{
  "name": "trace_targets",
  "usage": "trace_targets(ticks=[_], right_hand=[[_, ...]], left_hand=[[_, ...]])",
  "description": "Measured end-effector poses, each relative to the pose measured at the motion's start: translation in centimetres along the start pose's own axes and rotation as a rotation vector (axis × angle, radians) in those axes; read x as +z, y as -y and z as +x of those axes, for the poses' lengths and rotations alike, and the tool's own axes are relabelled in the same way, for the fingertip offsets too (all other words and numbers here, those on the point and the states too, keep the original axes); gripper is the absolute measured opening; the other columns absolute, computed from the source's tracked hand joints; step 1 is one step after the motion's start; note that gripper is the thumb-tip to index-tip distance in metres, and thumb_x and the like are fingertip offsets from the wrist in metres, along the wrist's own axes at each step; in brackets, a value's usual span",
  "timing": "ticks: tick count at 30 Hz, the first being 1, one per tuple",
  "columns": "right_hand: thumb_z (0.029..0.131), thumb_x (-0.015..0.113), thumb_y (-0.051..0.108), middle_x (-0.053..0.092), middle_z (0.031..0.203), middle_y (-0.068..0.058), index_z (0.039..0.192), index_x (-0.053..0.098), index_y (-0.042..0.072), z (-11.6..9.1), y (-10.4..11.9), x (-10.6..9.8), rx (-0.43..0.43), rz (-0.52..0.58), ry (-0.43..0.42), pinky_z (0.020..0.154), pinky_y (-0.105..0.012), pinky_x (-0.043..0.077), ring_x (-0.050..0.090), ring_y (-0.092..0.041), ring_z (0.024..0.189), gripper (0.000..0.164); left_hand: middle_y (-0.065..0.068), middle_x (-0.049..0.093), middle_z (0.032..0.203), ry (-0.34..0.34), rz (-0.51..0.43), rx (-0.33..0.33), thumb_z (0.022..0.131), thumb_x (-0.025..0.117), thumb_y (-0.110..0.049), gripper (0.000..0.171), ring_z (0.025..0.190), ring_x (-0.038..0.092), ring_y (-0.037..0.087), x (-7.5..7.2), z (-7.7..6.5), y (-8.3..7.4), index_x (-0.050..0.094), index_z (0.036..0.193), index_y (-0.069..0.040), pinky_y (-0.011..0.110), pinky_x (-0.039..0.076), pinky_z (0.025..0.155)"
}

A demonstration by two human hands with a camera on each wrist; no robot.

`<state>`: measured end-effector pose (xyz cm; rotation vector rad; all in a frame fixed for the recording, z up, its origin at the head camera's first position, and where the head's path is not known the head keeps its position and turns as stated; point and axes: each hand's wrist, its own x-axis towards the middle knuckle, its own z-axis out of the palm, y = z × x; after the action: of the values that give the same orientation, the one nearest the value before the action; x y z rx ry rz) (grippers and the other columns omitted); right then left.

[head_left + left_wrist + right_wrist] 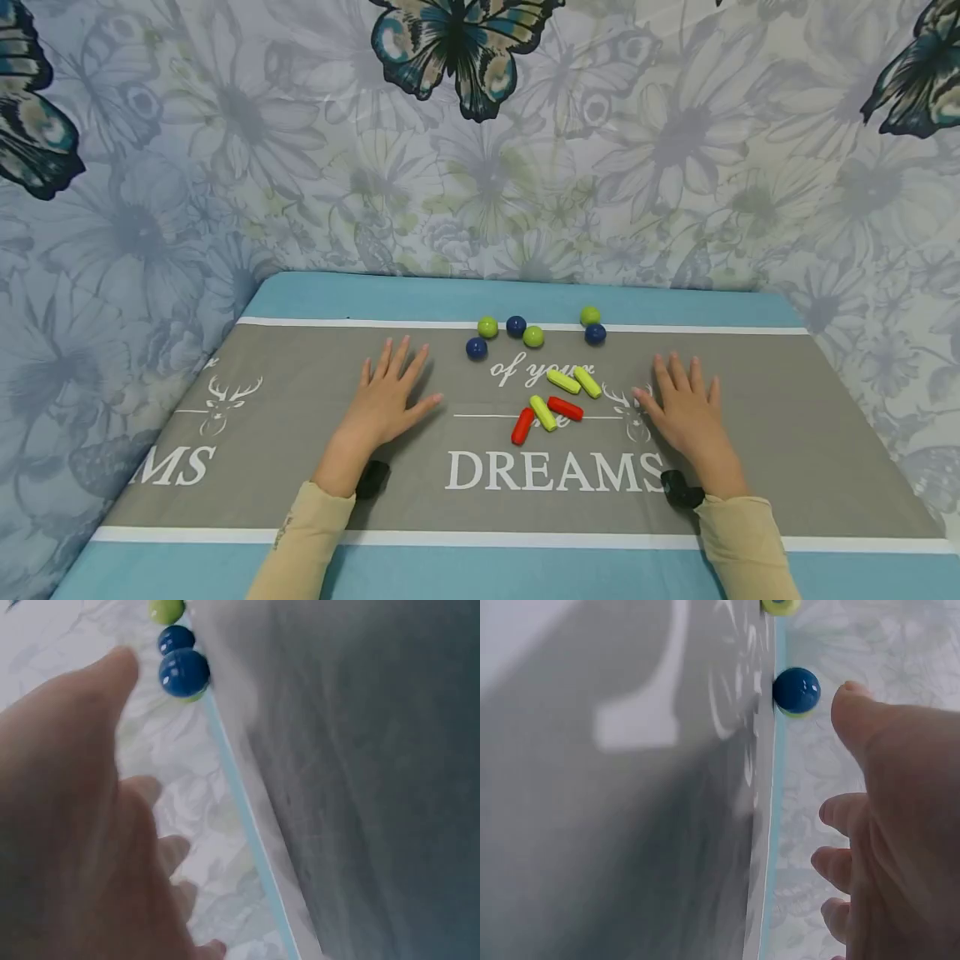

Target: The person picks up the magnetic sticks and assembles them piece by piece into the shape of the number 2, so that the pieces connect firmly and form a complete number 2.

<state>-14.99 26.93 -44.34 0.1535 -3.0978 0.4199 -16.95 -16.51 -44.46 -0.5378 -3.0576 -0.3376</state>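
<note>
My left hand [384, 398] is spread, fingers straight and holding nothing, left of the small objects. To their right my right hand [686, 412] is spread the same way, also holding nothing. Between the hands lie three yellow-green cylinders [563, 382] and two red cylinders [565, 408]. Behind these are three green balls [533, 337] and three dark blue balls [476, 348]. In the left wrist view a blue ball [184, 673] appears beyond the thumb. Another blue ball [796, 690] shows near the right thumb in the right wrist view, partly covering a green one.
A grey mat [300, 467] with white lettering and deer heads covers the light blue table [375, 287]. Black wrist cameras [681, 490] are worn under both wrists. Behind the table hangs a flowered cloth [337, 183] with butterflies.
</note>
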Motion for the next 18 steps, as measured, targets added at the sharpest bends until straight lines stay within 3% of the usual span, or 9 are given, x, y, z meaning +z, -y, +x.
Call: trace_targets(ticks=[5,10,14,18], right_hand=[[0.096,0.034,0.056,0.013,0.149,-0.027,0.147,0.020,-0.001,0.0,0.4,-0.2,-0.014,-0.005,0.025,0.101,-0.065,-0.003,-0.002,-0.046,0.135,0.078],[0.096,0.039,0.052,0.013,0.148,-0.029,0.147,0.019,-0.002,0.4,1.4,-1.0,-0.044,-0.006,0.051,0.101,-0.065,0.000,0.001,-0.046,0.135,0.077],[0.097,0.045,0.044,0.016,0.148,-0.028,0.147,0.019,-0.003,1.0,2.7,-1.3,-0.117,0.067,0.075,0.102,-0.064,0.006,0.007,-0.045,0.135,0.073],[0.098,0.048,0.035,0.023,0.147,-0.025,0.146,0.023,-0.003,1.6,3.6,-0.6,-0.235,0.244,0.069,0.104,-0.058,0.015,0.017,-0.043,0.134,0.066]], left_hand=[[0.015,0.007,0.154,-0.007,0.006,0.020,0.089,0.046,-0.062,0.082,0.138,0.000,0.036,-0.6,0.6,-0.5,0.019,0.151,-0.016,0.061,0.008,0.104],[0.015,0.006,0.154,0.042,-0.025,0.062,0.090,0.047,-0.060,0.083,0.138,0.005,0.035,-1.3,2.1,-1.2,0.015,0.151,-0.014,0.060,0.013,0.104],[0.017,0.010,0.153,0.068,-0.184,0.096,0.092,0.051,-0.052,0.080,0.137,0.014,0.035,-1.3,3.6,-2.0,0.014,0.151,-0.012,0.055,0.019,0.105],[0.018,0.014,0.152,0.082,-0.420,0.127,0.093,0.056,-0.041,0.078,0.137,0.017,0.032,-0.4,5.0,-2.6,0.015,0.150,-0.007,0.048,0.019,0.107]])
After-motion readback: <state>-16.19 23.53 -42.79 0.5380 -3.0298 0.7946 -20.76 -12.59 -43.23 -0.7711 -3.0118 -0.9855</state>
